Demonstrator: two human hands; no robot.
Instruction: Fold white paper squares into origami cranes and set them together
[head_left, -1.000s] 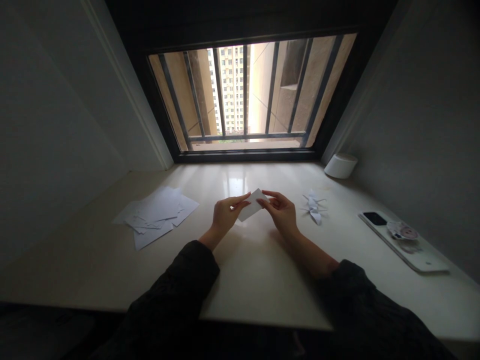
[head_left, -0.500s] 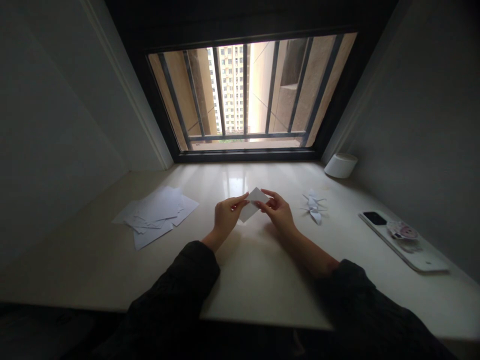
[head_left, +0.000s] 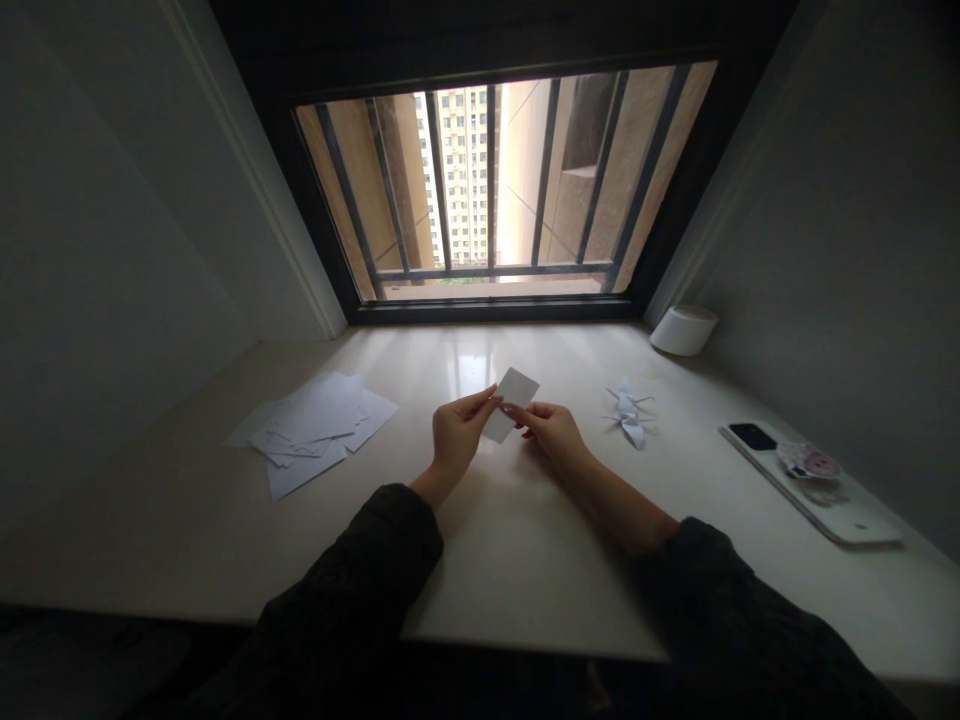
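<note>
A small folded white paper rectangle [head_left: 513,398] hangs just above the pale glossy surface [head_left: 510,545]; the left hand [head_left: 459,440] and right hand [head_left: 553,432] each pinch its lower part between fingertips; so slight a grip risks a slip or crooked crease.

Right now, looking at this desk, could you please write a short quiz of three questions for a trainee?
1. True or false: the left hand and the right hand both pinch the small paper.
2. What lies on the desk left of the hands? A) loose sheets B) scissors C) a cup
3. Fill in: the paper crane lies between the right hand and the ____.
Key: 1 true; 2 A; 3 phone.
</note>
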